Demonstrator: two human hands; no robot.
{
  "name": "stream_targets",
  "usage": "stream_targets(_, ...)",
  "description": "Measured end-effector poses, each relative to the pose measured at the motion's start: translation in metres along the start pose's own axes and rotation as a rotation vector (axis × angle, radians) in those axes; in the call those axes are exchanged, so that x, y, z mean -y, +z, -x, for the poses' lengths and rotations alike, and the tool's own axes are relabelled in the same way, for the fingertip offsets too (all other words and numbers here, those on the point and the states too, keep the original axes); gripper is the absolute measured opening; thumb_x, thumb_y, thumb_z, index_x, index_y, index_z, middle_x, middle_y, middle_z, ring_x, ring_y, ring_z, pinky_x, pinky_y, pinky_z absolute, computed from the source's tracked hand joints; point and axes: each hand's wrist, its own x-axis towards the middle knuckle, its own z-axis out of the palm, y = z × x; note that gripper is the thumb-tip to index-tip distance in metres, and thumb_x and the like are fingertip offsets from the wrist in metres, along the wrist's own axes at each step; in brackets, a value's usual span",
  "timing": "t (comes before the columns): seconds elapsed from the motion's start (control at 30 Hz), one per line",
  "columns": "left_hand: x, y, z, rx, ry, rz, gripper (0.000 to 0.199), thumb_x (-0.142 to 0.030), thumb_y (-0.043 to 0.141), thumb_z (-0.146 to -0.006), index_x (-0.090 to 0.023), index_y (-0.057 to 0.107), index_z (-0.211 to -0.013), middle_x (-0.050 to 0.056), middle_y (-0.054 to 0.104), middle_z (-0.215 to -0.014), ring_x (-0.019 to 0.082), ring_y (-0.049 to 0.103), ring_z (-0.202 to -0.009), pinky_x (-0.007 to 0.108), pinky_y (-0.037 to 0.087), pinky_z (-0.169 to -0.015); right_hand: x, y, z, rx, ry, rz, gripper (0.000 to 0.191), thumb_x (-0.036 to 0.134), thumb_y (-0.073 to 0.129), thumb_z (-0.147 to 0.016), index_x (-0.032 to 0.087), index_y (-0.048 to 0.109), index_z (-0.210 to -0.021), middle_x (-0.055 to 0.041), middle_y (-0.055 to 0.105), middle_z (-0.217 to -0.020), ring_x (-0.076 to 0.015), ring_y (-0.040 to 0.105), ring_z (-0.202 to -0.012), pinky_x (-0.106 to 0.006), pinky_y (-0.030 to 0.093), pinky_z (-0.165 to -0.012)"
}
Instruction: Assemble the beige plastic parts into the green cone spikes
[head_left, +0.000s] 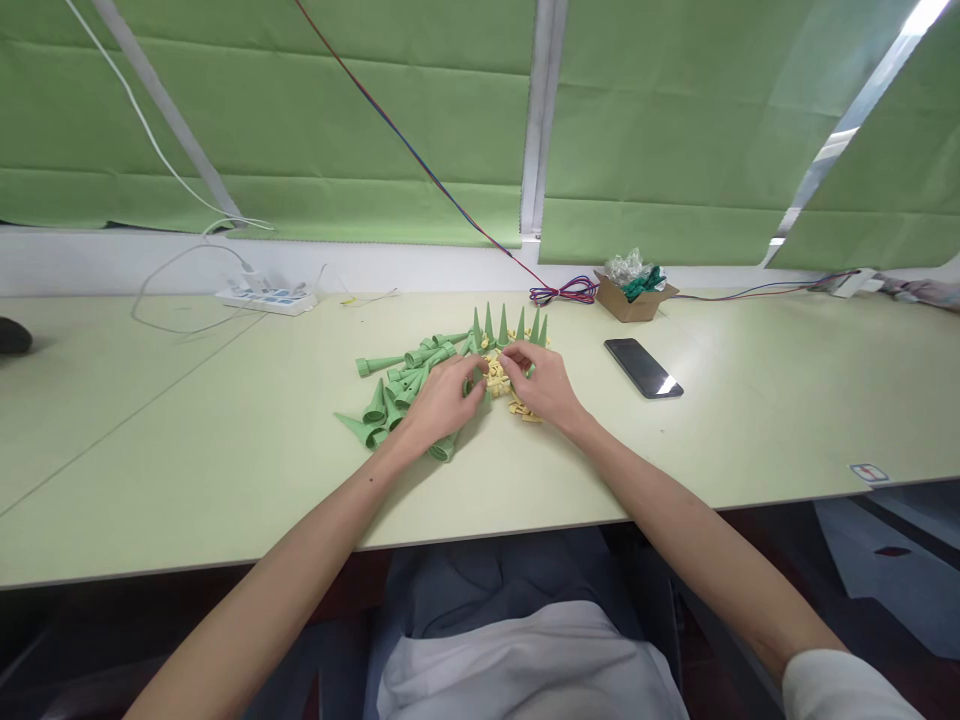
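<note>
My left hand (448,398) is curled closed at the right edge of a heap of green plastic cones (409,385). A green cone (478,377) shows between its thumb and fingers. Just across from it, my right hand (546,382) has thumb and fingertips pinched together above small yellow plastic pieces (496,378). What sits in that pinch, if anything, is too small to make out. Behind both hands, several green cones (503,328) stand upright with their points up. More yellow pieces (523,408) lie partly under my right hand.
A black phone (643,368) lies to the right. Farther back stands a small cardboard box (634,300) holding clear and green plastic, beside coiled red-and-blue wire (564,290). A white power strip (268,298) with cables is at the back left. The table's front edge (487,535) runs near my lap.
</note>
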Motion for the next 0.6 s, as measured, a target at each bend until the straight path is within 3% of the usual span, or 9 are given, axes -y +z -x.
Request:
stream_targets(0.33,-0.0033,-0.0053,0.0008,-0.187,-0.060,0.028,0.023,-0.027,0.048,-0.093,-0.019,0.064,-0.108,0.007,0.066,-0.099,0.020,0.058,-0.080,0.034,0.045,-0.081,0.0009,-0.0022,-0.0006,-0.017,0.007,0.021,0.019,0.028,0.049,-0.092,0.020,0.061,-0.079,-0.0027,0.066,-0.077,-0.0149,0.055,-0.068,-0.028,0.045,-0.068)
stream_targets(0.6,-0.0038,-0.0048,0.0003,-0.173,-0.051,0.043,0.023,-0.027,0.048,-0.093,-0.019,0.064,-0.109,0.007,0.067,-0.100,0.017,0.055,-0.070,0.034,0.046,-0.079,-0.0012,-0.0018,-0.0002,-0.017,0.016,0.019,0.019,0.028,0.049,-0.092,0.020,0.061,-0.080,-0.0024,0.065,-0.076,-0.0146,0.055,-0.067,-0.028,0.045,-0.067)
